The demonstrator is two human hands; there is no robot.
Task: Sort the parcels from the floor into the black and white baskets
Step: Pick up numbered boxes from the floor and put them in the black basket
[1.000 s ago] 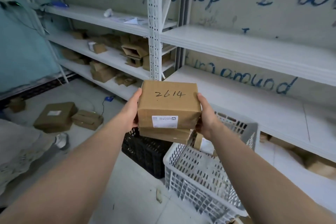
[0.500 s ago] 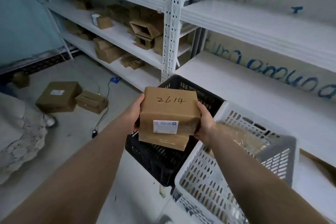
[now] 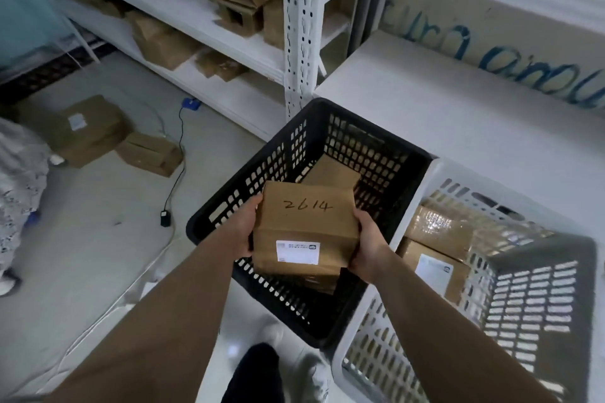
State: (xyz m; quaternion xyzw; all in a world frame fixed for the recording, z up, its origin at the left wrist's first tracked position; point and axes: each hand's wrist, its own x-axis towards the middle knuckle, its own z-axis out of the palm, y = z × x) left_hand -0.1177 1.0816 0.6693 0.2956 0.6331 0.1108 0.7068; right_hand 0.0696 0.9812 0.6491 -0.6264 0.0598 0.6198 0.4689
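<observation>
A: You hold a brown cardboard box (image 3: 306,226) out in front of you, clamped between both hands. Your left hand (image 3: 244,229) grips its left side. The thumb is up on the top edge and the other fingers wrap out of sight behind and beneath it.

B: Your right hand (image 3: 370,245) mirrors that on the right side, thumb on the top corner and fingers curled underneath. Between your two thumbs the top reads "2614" in black pen. A white label sits on the face turned toward you.

A: Directly below your fingers is the black basket (image 3: 268,157), its open top facing you. The box is over the basket's near half. I cannot tell whether it rests on anything inside. Beyond your fingertips a second box (image 3: 330,173) lies in the basket by the far wall.

B: Just outside your right knuckles stands the white basket (image 3: 537,304), side against side with the black one. It contains a taped box (image 3: 438,229) and a labelled box (image 3: 435,268).

A: Well beyond your left fingers, a big floor box (image 3: 82,127) lies just beside a small floor box (image 3: 150,154). Nearer to you is a plug (image 3: 164,218) on a black cable.
</observation>
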